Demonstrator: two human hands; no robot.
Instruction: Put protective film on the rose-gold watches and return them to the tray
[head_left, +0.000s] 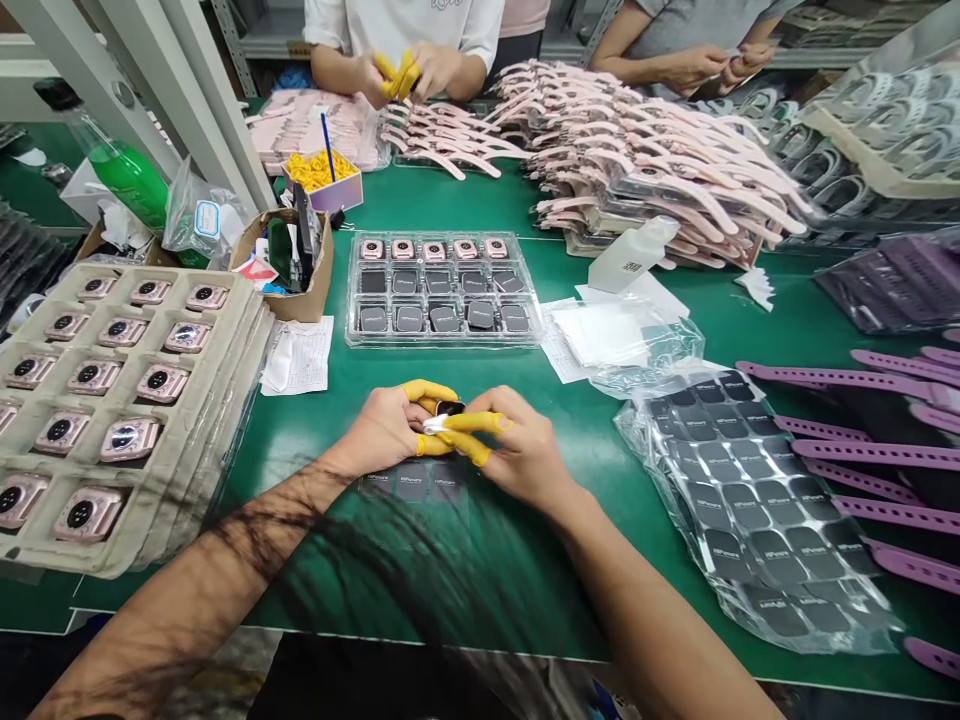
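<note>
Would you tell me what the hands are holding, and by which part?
The left hand and right hand pinch a small dark panel with white film between yellow-capped fingers, apparently at its edges; most of it is hidden.

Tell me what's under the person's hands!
Dark printed square pads lie on the green bench mat below the left hand and right hand; anything right beneath the palms is hidden.

Green-topped workbench [517, 570] around a clear plastic tray [442, 340]: pulp tray of pink smartwatches [75, 560] left of it, bagged black screen films [750, 490] front right, pink watch straps [660, 170] beyond.
</note>
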